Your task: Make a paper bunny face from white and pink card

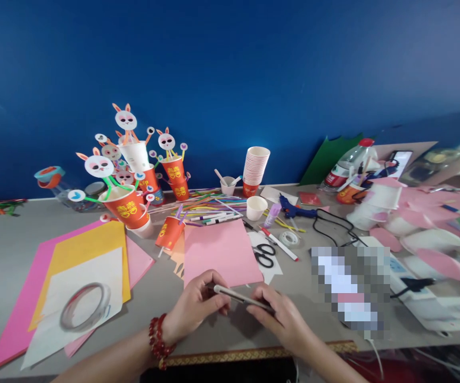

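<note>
Both my hands meet at the table's near edge around a thin, light-coloured stick-like thing (241,298) held level between them. My left hand (196,307), with a red bead bracelet at the wrist, has its fingers curled on the stick's left end. My right hand (282,318) pinches the right end. Just beyond the hands lies a pink paper sheet (221,251), and black-handled scissors (264,255) rest to its right.
Pink, yellow and white sheets (79,276) with a clear tape ring (85,307) lie at left. Red cups with paper rabbits (128,205) stand behind, near a cup stack (255,169), straws and pens (210,211), a blue glue gun (294,210), a bottle (347,166) and pink cut-outs (433,234).
</note>
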A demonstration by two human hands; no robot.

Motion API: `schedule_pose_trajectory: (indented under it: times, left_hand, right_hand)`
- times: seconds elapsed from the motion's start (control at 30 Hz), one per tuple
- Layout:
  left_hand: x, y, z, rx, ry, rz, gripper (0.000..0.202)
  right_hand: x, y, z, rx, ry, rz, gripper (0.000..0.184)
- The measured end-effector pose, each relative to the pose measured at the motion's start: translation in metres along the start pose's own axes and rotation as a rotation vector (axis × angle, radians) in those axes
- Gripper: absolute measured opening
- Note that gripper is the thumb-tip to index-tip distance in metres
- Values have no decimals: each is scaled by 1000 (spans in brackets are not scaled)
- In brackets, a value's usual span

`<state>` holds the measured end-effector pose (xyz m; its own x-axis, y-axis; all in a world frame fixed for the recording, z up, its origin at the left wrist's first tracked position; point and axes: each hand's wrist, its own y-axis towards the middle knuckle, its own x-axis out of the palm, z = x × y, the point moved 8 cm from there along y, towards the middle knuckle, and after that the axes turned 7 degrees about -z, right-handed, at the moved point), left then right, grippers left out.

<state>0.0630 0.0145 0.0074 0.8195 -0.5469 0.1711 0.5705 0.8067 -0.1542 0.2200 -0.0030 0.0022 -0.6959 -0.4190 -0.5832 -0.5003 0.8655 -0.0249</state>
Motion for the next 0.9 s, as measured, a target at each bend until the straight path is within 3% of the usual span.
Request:
schedule_pose_trajectory:
  times: [0.1, 0.23, 0.33, 0.43, 0.5, 0.57, 0.67, 0.73, 0.8, 0.9]
  left_hand:
    - [-4, 0, -4, -19, 75, -22, 28]
    - [-18, -2, 9, 123, 611, 32, 13]
    - [2, -5, 13, 304, 978, -120, 20]
    - [28, -10, 12, 469, 1102, -269, 37]
    - [37, -8, 11, 469, 1083, -294, 42]
    - [35, 0, 9, 345, 980, -259, 33]
    - [22, 16, 1, 85, 653, -152, 12]
    - [21, 28, -5, -9, 373, -123, 20]
    - [27, 40, -7, -32, 143, -135, 32]
    - [35, 56, -4, -4, 32, -119, 38]
  right_hand:
    - [-9, -6, 5, 11, 34, 28, 24]
    - [-40, -20, 28, 119, -22, 180, 29]
    - [-56, -32, 48, 175, -117, 252, 29]
    - [-62, -39, 62, 199, -137, 311, 36]
    - [-59, -40, 68, 236, -94, 294, 43]
    - [-55, -40, 69, 271, -11, 258, 48]
    - [-48, -38, 64, 302, 139, 228, 53]
    - [-41, -35, 58, 315, 228, 205, 55]
    - [-33, -32, 51, 320, 294, 170, 56]
    - [-24, -27, 39, 301, 308, 143, 56]
